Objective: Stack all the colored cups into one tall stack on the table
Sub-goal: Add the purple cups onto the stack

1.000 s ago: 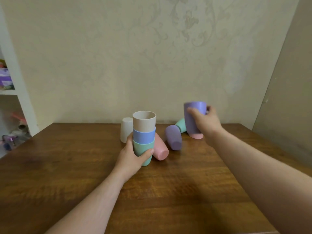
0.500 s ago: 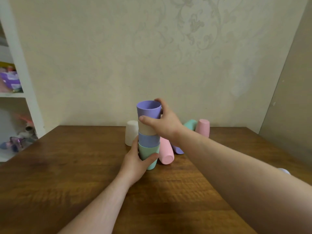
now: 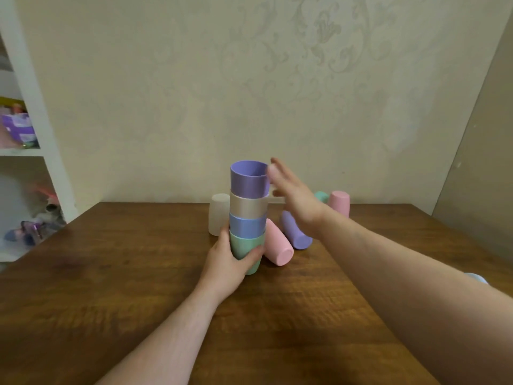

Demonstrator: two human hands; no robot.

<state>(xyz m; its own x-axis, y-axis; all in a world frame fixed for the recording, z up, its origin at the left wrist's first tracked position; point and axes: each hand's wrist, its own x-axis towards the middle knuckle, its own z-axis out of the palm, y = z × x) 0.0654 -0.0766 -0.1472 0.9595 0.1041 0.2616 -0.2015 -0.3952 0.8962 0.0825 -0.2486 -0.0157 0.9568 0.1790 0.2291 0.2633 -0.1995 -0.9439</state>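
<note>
A stack of cups stands mid-table: green cup at the bottom, then blue, beige and purple cup on top. My left hand grips the green cup at the base. My right hand is open just right of the stack's top, fingers spread, holding nothing. Loose cups lie around: a pink cup and a purple cup on their sides, a white cup upside down behind the stack, a pink cup upside down and a green cup at the back.
The wooden table reaches the patterned wall. A white shelf unit with toys stands at the left. A pale round object peeks out behind my right forearm. A plain panel closes the right side.
My right hand carried the purple cup from the right, set it on top of the stack, and has now let go and opened. My left hand kept hold of the base.
</note>
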